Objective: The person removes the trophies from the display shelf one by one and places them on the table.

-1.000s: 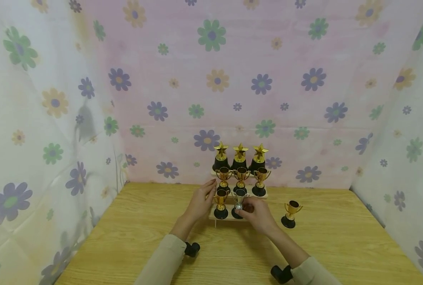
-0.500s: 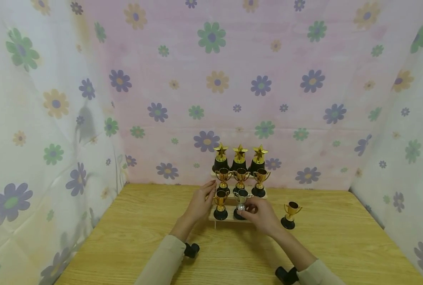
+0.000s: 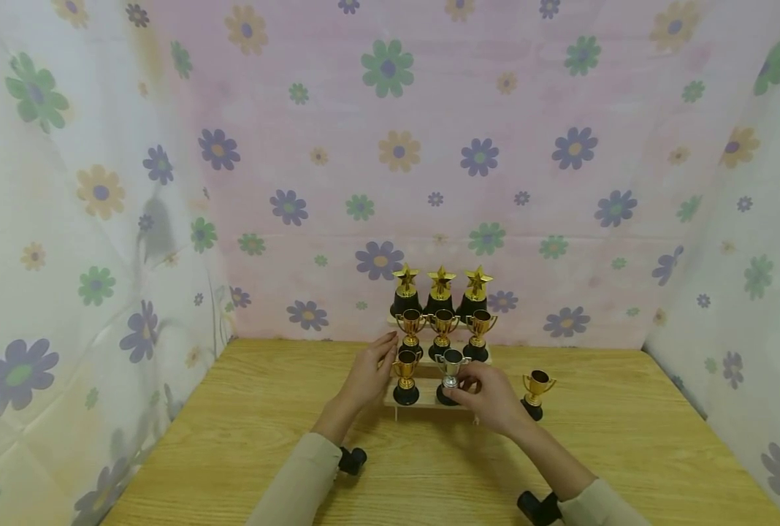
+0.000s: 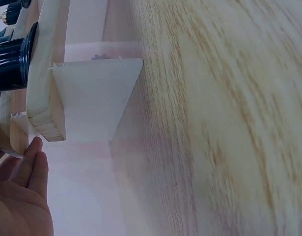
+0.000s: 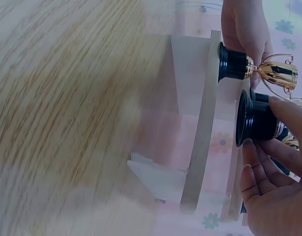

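Observation:
My right hand (image 3: 491, 400) pinches a small silver trophy cup (image 3: 452, 359) by its black base, over the lowest step of a tiered wooden stand (image 3: 426, 398). In the right wrist view the underside edge of that black base (image 5: 259, 120) shows, standing off the shelf (image 5: 202, 132). A gold trophy cup (image 3: 406, 367) stands at the left of the same step. With fingers extended, my left hand (image 3: 362, 376) rests at the stand's left side; the left wrist view has its fingertips (image 4: 37, 145) right at the wooden shelf end (image 4: 55, 118).
Gold cups (image 3: 442, 325) fill the middle step, and star trophies (image 3: 441, 285) line the top one. Another gold cup (image 3: 539, 383) stands on the wooden table (image 3: 265, 424) right of the stand. Flowered cloth (image 3: 324, 183) encloses the back and sides.
My right hand has shifted the silver trophy cup slightly to the right along the lowest step, away from the gold cup. My left hand has stayed at the stand's side.

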`<state>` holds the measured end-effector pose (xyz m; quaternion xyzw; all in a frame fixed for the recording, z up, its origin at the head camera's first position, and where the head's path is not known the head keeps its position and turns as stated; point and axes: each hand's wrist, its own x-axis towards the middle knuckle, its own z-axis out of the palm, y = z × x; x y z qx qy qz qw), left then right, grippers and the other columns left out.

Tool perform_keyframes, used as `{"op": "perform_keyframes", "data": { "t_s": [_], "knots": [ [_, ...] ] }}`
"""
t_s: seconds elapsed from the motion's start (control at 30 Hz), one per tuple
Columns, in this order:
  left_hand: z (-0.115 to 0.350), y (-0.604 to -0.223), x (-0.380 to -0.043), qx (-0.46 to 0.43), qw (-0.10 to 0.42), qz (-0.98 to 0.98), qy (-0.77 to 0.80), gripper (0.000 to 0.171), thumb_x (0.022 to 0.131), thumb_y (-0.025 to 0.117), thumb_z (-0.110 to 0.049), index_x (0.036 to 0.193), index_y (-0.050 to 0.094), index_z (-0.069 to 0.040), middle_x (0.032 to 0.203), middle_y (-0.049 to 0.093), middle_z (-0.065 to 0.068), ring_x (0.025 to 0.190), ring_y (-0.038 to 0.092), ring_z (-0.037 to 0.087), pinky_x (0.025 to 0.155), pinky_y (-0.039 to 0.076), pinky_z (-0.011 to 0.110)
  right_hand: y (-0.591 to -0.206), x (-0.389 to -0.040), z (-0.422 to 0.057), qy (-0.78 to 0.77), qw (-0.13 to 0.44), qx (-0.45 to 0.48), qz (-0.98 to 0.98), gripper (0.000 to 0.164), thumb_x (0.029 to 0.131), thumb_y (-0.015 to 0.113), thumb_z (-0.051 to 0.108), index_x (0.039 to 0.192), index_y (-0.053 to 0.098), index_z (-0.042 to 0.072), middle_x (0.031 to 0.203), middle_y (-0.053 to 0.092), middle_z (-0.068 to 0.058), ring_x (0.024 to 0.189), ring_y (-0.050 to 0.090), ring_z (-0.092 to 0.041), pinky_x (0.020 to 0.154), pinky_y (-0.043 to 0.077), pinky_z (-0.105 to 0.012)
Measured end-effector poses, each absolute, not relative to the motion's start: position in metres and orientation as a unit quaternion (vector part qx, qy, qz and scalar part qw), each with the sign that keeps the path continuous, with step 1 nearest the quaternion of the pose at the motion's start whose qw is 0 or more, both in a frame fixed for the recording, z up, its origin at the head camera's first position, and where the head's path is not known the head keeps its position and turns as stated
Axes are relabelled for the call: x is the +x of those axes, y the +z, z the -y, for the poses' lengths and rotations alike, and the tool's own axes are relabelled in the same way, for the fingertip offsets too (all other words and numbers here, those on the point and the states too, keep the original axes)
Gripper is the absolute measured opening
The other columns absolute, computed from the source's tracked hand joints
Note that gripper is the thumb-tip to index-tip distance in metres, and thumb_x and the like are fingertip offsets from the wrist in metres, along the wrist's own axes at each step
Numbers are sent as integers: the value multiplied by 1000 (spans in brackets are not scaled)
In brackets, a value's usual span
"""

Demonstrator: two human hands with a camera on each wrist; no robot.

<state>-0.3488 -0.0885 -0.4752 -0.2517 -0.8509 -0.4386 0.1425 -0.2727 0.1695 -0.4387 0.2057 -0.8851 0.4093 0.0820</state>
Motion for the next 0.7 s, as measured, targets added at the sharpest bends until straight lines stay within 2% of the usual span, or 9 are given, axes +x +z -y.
{"op": "perform_keyframes", "data": {
  "t_s": [0.27, 0.7],
  "knots": [
    [89, -477, -349, -257, 152, 848, -438, 39, 110, 47, -9, 140, 53, 15, 151, 47, 29, 138, 49, 42, 106, 50, 49, -433, -269, -175, 398, 79, 192, 894, 12, 91, 80, 27, 93, 73, 17, 89, 66, 5, 79, 60, -13, 65, 53, -26],
    [88, -475, -348, -257, 150, 848, -438, 40, 110, 46, -11, 141, 52, 14, 152, 47, 28, 139, 48, 41, 107, 49, 48, -431, -264, -189, 406, 84, 206, 887, 12, 91, 80, 23, 93, 72, 15, 87, 66, 4, 77, 61, -12, 64, 53, -25]
  ]
}}
